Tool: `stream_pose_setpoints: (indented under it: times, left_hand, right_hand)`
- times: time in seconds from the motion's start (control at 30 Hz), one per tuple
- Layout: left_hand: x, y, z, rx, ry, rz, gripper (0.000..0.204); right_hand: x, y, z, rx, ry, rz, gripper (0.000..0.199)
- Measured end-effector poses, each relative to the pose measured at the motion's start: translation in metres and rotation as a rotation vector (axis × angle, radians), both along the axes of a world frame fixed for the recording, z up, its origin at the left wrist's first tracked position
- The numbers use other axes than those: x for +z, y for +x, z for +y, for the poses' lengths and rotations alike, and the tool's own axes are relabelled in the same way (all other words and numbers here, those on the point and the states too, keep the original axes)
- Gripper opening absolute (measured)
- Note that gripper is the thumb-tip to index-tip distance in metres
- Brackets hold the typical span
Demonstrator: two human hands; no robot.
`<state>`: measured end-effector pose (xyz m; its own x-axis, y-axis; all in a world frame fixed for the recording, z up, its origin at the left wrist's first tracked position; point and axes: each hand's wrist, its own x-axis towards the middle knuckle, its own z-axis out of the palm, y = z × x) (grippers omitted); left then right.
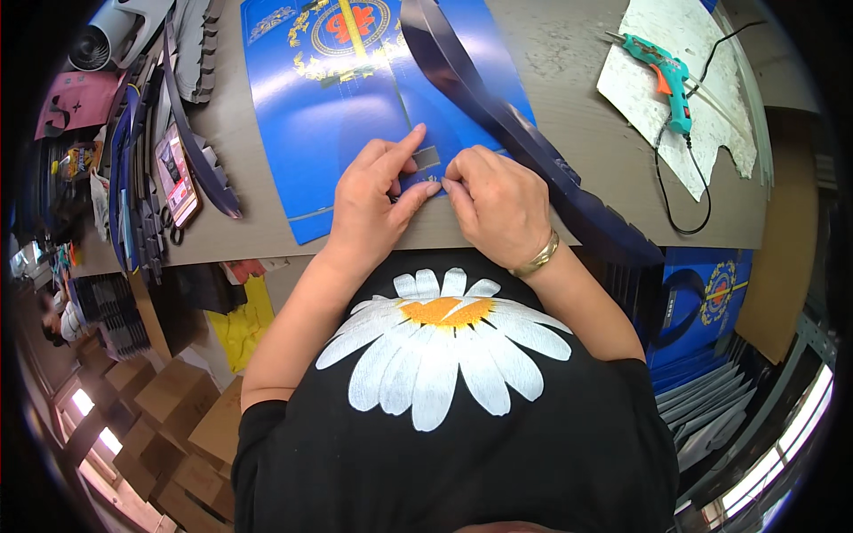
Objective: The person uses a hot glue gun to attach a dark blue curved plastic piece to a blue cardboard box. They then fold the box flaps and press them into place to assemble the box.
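Both my hands meet over the near edge of a blue board [284, 142] printed with gold and red ornament, lying on the table. My left hand [373, 200] is bent, its index finger stretched forward and its thumb reaching toward the right hand. The fingers of my right hand [502, 200] are curled into a pinch close to the left thumb. A small dark blue piece shows between the hands; whether they grip it or the board's edge I cannot make out. Beside the right hand, a long curved dark blue strip [498, 120] crosses the board and passes over the right forearm's far side.
On the right, a teal glue gun [662, 75] with a black cord lies on a stained white sheet [626, 89]. To the left are a phone [178, 178], notched dark strips [195, 151] and a pink piece [75, 102]. Cardboard boxes [173, 391] stand below left.
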<state>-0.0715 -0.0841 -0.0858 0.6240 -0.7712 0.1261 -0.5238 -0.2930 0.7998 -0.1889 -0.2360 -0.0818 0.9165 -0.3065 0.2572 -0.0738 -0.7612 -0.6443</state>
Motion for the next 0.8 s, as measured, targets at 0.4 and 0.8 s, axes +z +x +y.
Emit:
stream_pose_setpoints:
  times: [0.4,0.8]
  left_hand:
    - [-0.004,-0.007,-0.009,0.061,-0.022,-0.101,0.064]
    - [-0.003,-0.003,-0.001,0.027,-0.077,0.007,0.065]
  right_hand:
    - [-0.001,0.000,0.001,0.001,-0.002,0.000,0.013]
    - [0.002,0.001,0.001,-0.006,0.016,0.007,0.014]
